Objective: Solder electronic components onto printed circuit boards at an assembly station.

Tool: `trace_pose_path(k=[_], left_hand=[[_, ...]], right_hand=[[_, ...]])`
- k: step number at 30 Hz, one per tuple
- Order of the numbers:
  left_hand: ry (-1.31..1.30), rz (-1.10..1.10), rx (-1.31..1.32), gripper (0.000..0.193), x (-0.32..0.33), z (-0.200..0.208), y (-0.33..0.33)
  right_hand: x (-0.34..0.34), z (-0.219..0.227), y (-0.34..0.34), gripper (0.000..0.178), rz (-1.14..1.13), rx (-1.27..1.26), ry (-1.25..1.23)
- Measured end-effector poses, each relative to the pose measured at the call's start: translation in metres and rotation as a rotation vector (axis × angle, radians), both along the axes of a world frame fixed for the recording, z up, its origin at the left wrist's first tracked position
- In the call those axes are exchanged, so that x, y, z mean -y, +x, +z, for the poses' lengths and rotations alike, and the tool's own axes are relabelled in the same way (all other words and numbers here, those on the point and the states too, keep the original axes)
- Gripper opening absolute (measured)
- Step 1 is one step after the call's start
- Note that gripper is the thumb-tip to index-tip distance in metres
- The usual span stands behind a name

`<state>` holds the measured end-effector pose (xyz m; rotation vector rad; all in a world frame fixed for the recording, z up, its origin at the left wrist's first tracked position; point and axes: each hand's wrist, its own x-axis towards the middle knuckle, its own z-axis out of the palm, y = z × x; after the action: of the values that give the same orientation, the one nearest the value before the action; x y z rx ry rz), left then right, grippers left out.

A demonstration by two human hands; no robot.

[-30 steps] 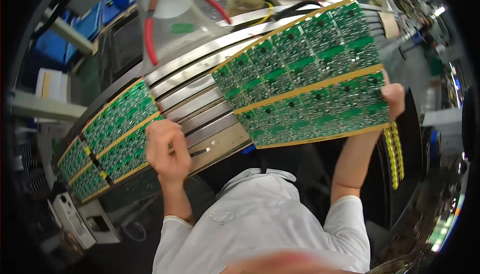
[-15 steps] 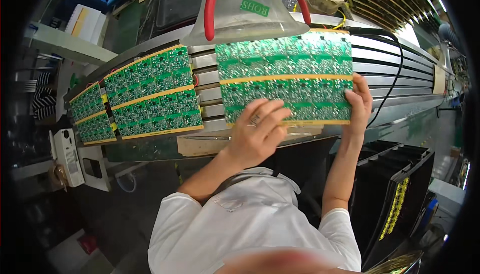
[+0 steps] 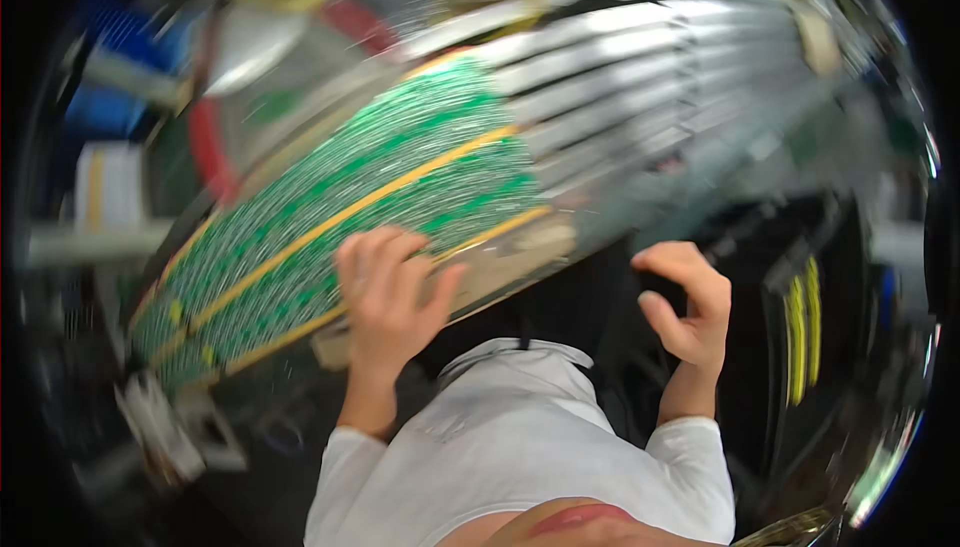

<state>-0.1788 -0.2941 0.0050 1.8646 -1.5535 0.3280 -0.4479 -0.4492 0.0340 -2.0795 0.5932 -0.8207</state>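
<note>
Handle the green circuit boards (image 3: 440, 117) on the metal rails (image 3: 620, 97) by their yellow edge strips (image 3: 500, 231), your left hand (image 3: 390, 292) loosely spread beside them, contact unclear, your right hand (image 3: 692, 297) half-curled, empty and apart.

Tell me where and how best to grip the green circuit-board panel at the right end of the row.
Probably the near right corner of the panel, approached from the right, pinching the yellow edge strip: the panel lies flat, and that end stops partway along the metal rails, whereas green boards continue leftward.
</note>
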Motion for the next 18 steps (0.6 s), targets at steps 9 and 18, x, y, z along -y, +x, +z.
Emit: trace_pose_path(k=[9, 18], left_hand=[[0.033, -0.109, -0.025, 0.005, 0.021, 0.002, -0.006], [0.088, -0.093, 0.058, 0.012, 0.028, -0.001, -0.008]], right_hand=[[0.031, 0.113, -0.25, 0.017, -0.913, -0.25, -0.034], [0.139, -0.025, -0.353, 0.084, -0.627, -1.273, -0.075]])
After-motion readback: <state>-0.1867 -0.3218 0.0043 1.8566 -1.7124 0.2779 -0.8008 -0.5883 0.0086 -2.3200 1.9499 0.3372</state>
